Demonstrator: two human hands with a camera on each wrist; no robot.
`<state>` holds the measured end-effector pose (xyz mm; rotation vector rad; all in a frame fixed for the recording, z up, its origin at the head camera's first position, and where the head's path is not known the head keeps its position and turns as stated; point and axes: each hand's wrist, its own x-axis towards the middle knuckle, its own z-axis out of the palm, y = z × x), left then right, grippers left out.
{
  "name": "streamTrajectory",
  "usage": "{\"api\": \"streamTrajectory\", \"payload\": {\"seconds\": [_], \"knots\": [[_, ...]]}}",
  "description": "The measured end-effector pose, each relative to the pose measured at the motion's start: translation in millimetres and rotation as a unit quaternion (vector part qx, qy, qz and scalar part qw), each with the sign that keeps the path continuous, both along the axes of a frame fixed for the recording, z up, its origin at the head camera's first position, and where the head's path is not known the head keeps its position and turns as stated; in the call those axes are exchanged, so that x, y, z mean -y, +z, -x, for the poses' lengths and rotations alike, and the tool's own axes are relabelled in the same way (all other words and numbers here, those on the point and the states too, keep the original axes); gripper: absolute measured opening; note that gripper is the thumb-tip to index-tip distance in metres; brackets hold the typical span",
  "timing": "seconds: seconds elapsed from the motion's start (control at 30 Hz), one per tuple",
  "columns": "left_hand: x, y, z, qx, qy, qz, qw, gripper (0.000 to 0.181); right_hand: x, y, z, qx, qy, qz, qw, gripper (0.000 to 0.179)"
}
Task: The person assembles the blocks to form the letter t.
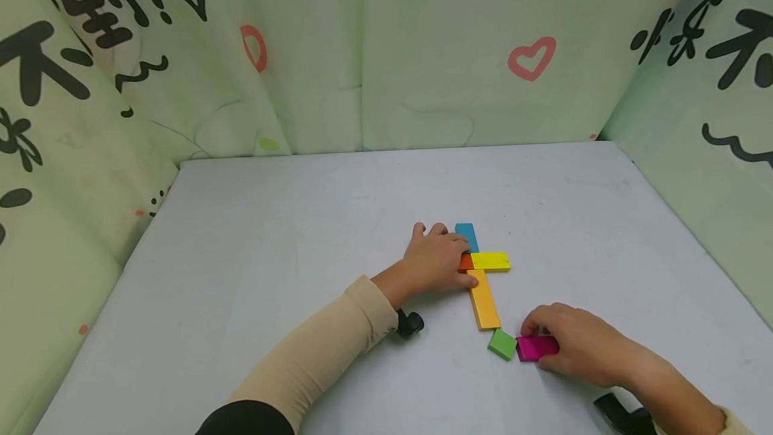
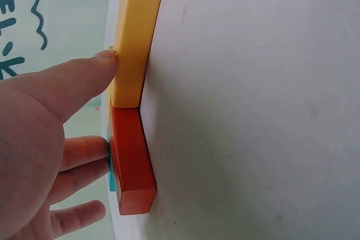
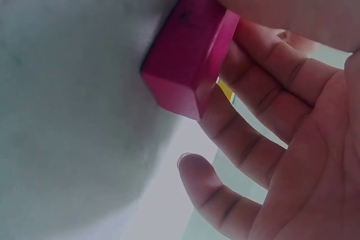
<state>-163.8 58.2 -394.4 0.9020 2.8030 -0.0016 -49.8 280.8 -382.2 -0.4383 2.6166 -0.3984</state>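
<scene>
My right hand (image 1: 588,344) pinches a magenta block (image 1: 536,348) between thumb and fingers, low over the table. One end of that block is right at the corner of a green block (image 1: 502,344). My left hand (image 1: 436,262) rests on the row of blocks: its thumb lies on an orange-yellow block (image 1: 484,301), and its other fingers reach over a red block (image 2: 134,158) and the near part of a blue block (image 1: 466,235). In the head view the red block is mostly hidden under the left hand. A yellow block (image 1: 492,261) extends rightward from the red one.
The blocks lie on a white table (image 1: 272,233). Pale green curtains (image 1: 423,52) with black writing and red hearts hang along its back and sides. Dark wrist devices show under both forearms, the left one (image 1: 410,323) close to the tabletop.
</scene>
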Motion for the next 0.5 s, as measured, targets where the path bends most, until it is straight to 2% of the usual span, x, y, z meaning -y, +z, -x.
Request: {"api": "streamTrajectory", "payload": {"seconds": [0.2, 0.37, 0.5], "knots": [[-0.6, -1.8, 0.0, 0.005, -0.002, -0.003, 1.0, 0.067, -4, 0.9, 0.5, 0.005, -0.007, 0.013, 0.9999, 0.048], [-1.8, -3.4, -1.7, 0.014, -0.006, -0.01, 0.9998, 0.07, -10, 5.4, 2.1, -0.007, -0.016, 0.022, 0.9996, 0.051], [0.4, 2.6, -8.5, 0.001, -0.004, -0.043, 0.999, 0.08, -13, 12.8, 3.5, -0.036, -0.029, 0.012, 0.9989, 0.05]]}}
